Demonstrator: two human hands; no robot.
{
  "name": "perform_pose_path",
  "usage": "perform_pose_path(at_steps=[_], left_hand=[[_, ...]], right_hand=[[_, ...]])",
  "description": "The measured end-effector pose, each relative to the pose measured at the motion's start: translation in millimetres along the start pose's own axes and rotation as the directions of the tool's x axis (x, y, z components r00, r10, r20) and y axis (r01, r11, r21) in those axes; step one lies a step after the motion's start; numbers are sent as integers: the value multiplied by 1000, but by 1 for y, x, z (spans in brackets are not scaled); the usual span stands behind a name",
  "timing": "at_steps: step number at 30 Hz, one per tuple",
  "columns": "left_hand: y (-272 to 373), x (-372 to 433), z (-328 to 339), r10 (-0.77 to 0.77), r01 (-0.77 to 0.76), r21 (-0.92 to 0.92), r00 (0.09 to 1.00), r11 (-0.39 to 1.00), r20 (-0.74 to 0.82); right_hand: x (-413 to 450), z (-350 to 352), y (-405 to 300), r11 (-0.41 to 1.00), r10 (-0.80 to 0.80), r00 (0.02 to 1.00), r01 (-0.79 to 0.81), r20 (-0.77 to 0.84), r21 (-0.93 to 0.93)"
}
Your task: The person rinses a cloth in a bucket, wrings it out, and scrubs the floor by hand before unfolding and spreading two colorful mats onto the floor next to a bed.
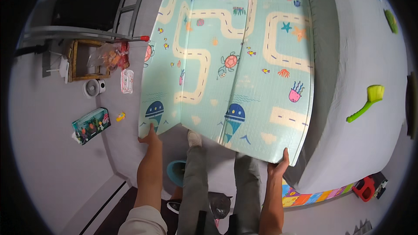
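A large folding foam play mat (212, 98) with sea animals and a printed road spreads out before me, its near edge raised above the floor. My left hand (151, 137) grips the near left corner, thumb on the printed face. At the near right corner my right hand (280, 166) holds the edge, its thumb on top and the fingers hidden underneath. Lengthwise creases run through the mat, and its left panel is bent at an angle to the rest. The far end runs out of view at the top.
A bed (356, 71) on the right carries a green brush (367, 102). On the left are a metal frame (88, 32), a wooden crate (88, 59), a small fan (93, 88), wipes (127, 81) and a tissue pack (92, 124). A blue basin (174, 173) and a black bag (220, 205) are near my legs.
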State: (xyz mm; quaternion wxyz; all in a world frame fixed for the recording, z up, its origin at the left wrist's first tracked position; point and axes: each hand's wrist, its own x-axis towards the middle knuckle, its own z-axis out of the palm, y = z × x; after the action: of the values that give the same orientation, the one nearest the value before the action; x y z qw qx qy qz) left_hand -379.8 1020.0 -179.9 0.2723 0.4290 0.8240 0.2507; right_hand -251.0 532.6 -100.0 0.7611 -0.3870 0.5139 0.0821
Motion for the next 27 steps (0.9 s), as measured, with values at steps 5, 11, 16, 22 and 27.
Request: perform_pose_path(at_steps=[5,11,16,22,27], left_hand=[[31,68,-38,-63,95,-282,991,955,122],[85,141,-59,-50,180,-371,941,911,334],[59,235,-57,62,214,-532,889,819,454],[86,141,-71,65,192,-348,792,918,607],[21,174,-21,78,152,-320,792,935,605]], right_hand=[[-43,18,-10,952,-248,960,218,-126,-215],[-140,120,-72,868,-466,885,459,5,-191],[-137,109,-64,873,-480,854,488,199,15],[-52,15,-7,931,-364,931,362,-15,-49],[16,-27,67,979,-187,904,141,-385,-145]])
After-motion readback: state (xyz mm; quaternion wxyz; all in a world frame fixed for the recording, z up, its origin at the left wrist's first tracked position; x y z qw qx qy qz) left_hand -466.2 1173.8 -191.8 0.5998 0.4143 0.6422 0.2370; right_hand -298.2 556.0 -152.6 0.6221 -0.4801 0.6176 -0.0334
